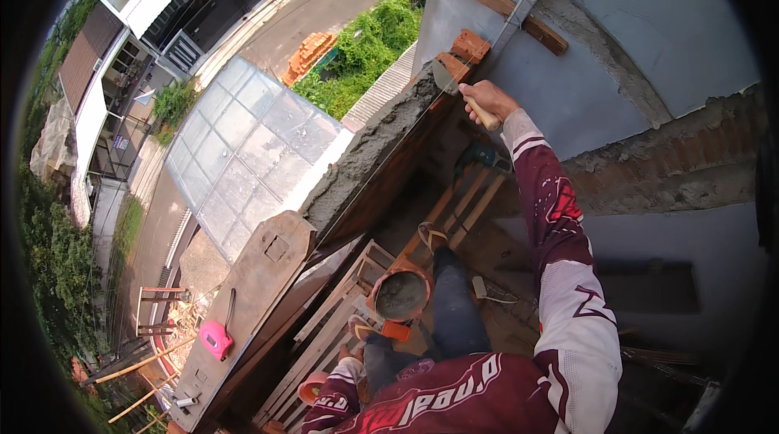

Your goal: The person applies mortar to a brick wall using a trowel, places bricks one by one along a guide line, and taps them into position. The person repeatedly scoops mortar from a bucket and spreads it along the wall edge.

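Observation:
My right hand (489, 101) is closed round the wooden handle of a trowel (445, 77). The trowel's blade meets the far end of a wet mortar bed (365, 146) on top of the wall, beside orange bricks (469, 46) at the corner. A taut string runs along the wall's edge near the blade. My left hand (350, 354) is low beside my left leg, close to a round orange object (312, 387); its fingers are too small and partly hidden to read. Between my feet stands a bucket (402, 295) of grey mortar, with an orange brick (395, 331) next to it.
A pink tape measure (215, 339) lies on the board-topped wall (243, 304) at left. Wooden slats (337, 328) form the platform under me. Beyond the wall, a glazed canopy (251, 150) lies far below. A grey wall (560, 85) rises at right.

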